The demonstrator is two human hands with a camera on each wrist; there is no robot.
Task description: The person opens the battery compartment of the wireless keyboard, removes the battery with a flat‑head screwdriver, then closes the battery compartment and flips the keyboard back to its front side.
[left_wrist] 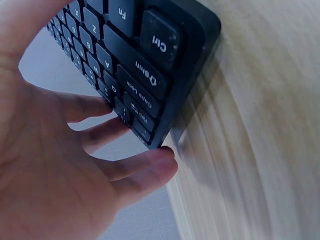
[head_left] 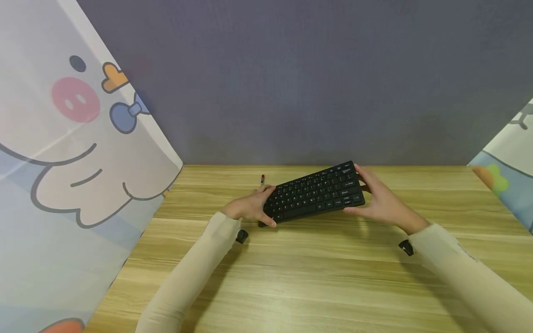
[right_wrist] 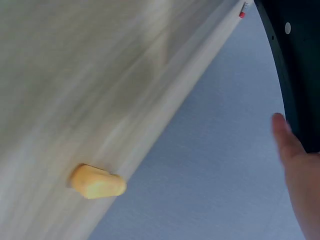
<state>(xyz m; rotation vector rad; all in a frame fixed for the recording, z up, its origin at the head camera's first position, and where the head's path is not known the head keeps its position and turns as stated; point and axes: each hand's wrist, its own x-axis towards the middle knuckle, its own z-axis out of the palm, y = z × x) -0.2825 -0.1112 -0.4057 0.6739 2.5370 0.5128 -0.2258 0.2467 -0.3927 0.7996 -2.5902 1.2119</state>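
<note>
A black keyboard (head_left: 314,192) is tilted above the wooden table, its right end higher than its left. My left hand (head_left: 251,206) grips the left end, thumb at the near edge and fingers at the far edge. At the other end, my right hand (head_left: 383,201) holds the keyboard with the thumb along the lower edge and fingers behind. The left wrist view shows the Ctrl and Shift corner of the keyboard (left_wrist: 135,75) close to the tabletop. In the right wrist view, the dark underside of the keyboard (right_wrist: 300,65) shows beside the thumb.
A small red-tipped item (head_left: 263,178) lies near the table's back edge, beyond the left hand. A yellow lump (right_wrist: 97,182) rests on the table in the right wrist view. A grey panel (head_left: 291,83) stands behind the table (head_left: 316,277), with cartoon-printed sheets at both sides.
</note>
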